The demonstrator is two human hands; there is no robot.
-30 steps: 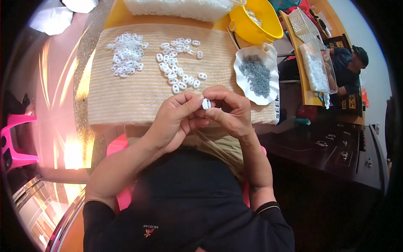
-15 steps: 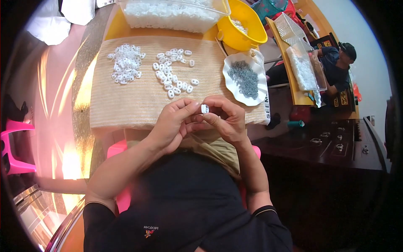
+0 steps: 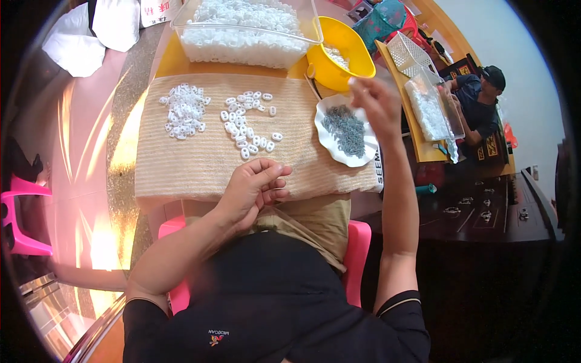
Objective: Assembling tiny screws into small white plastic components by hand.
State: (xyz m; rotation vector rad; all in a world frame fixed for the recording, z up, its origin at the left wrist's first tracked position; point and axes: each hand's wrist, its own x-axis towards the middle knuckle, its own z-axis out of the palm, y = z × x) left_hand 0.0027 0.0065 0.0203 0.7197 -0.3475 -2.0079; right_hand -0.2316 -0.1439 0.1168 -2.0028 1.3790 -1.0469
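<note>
My left hand point(image 3: 254, 184) is loosely curled over the near edge of the cloth-covered table, thumb against the forefinger, with nothing showing between them. My right hand point(image 3: 378, 106) is blurred, raised over the right side near the yellow bucket point(image 3: 362, 59); a small white plastic piece point(image 3: 351, 81) shows at its pinched fingertips. Below it, the scalloped white plate point(image 3: 324, 144) holds a heap of small grey parts point(image 3: 346, 134). Ahead of my left hand lie loose white oval pieces with two holes point(image 3: 239, 126). A pile of small translucent white pieces point(image 3: 184, 112) sits to their left.
A clear bin point(image 3: 248, 36) full of white pieces stands at the far edge. White pieces lie inside the yellow bucket. To the right, a person in a dark cap point(image 3: 478, 103) sits at another table with a clear tray point(image 3: 428, 106). A pink stool point(image 3: 27, 218) is at far left.
My hands have parted. The right one has swung up and right, carrying the small white piece toward the yellow bucket; my left hand has stayed near the table's edge.
</note>
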